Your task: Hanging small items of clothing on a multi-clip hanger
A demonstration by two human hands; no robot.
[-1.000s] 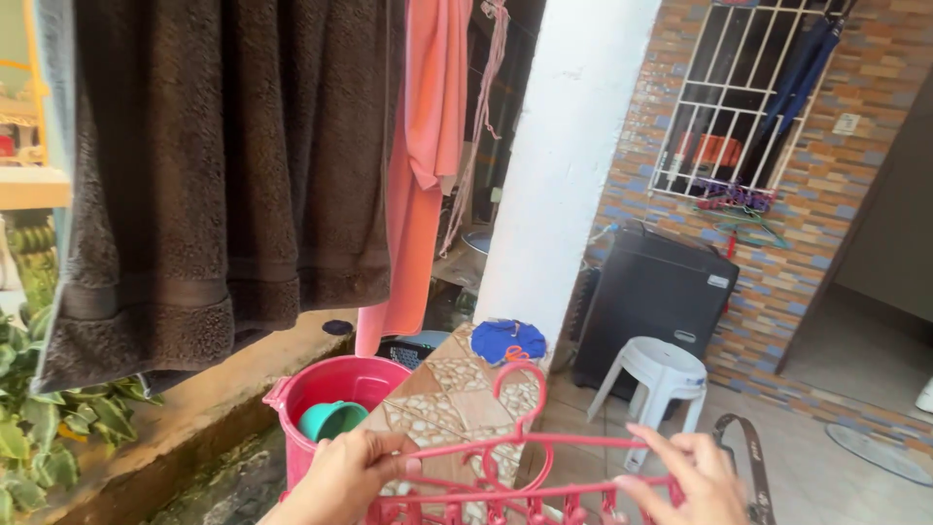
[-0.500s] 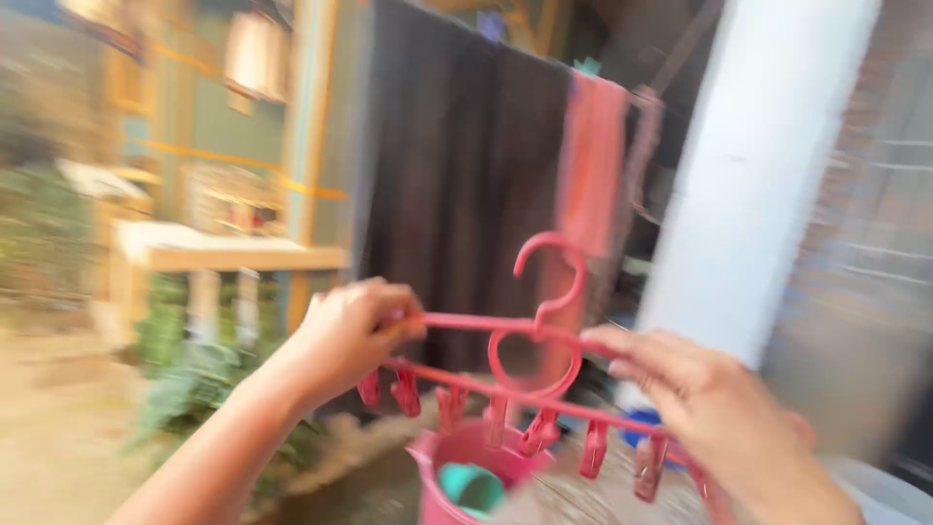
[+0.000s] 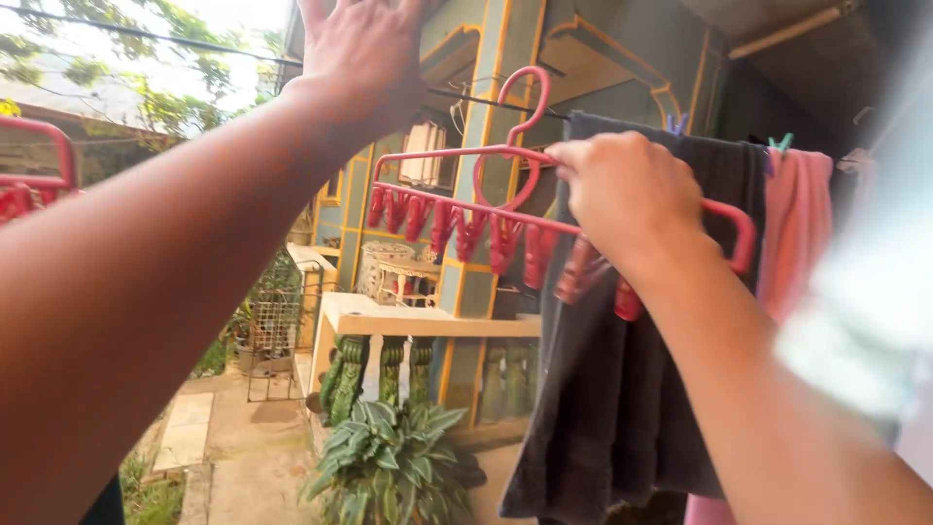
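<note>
The right hand (image 3: 627, 190) is closed in a fist around the frame of a pink plastic hanger (image 3: 466, 194), gripping it near the middle-right of its two thin bars. The hanger is held high, level with a thin dark line (image 3: 466, 99) strung across the yard. Its hook (image 3: 523, 97), a smooth open curve, rises to the line and seems to sit at or just over it; whether it rests on the line cannot be told. A round loop joins hook and bars. Below the lower bar hangs a row of stubby red-pink pegs (image 3: 457, 226), blocky and glossy, tilted downward to the right with the frame. The bar's right end bends down into a rounded corner.

The left hand (image 3: 362, 53) is raised with the palm flat and fingers spread upward, holding nothing; it is up beside the line, left of the hook, fingertips cut off by the picture's top edge.

Just behind the right hand a dark brown towel (image 3: 622, 408) of thick, nubbly terry hangs in long folds, pinned at the top by a small blue peg (image 3: 676, 123). Beside it a salmon-pink cloth (image 3: 792, 228) hangs, smoother, under a green peg (image 3: 780, 143). At the far left edge part of another pink hanger (image 3: 39, 165) shows. Below, a plant (image 3: 389, 457) with broad, stiff leaves grows by a balustrade (image 3: 418, 321) of cream concrete.
</note>
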